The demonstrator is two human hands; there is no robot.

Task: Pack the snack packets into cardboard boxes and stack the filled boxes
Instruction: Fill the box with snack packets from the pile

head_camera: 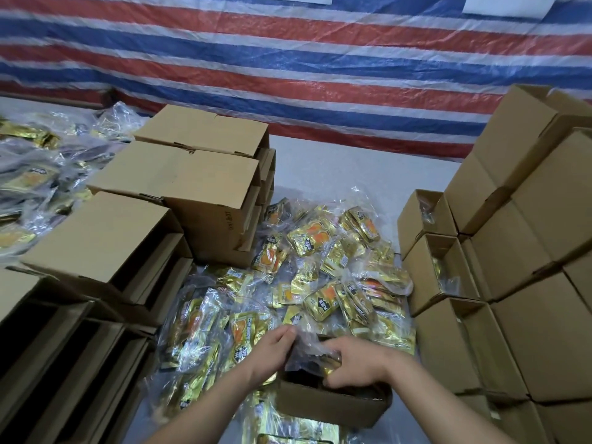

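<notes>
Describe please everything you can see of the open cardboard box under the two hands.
The open cardboard box is plain brown, its top open and its inside dark. It stands on the floor at the near edge of the heap of gold packets. A clear plastic bag of packets sits partly inside. The left hand touches its left side; the right hand grips the bag.

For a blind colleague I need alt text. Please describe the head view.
Two hands, left and right, press a clear bag of packets into an open box on the floor. Gold packets lie loose ahead, with box stacks on both sides and a striped tarp behind.
</notes>
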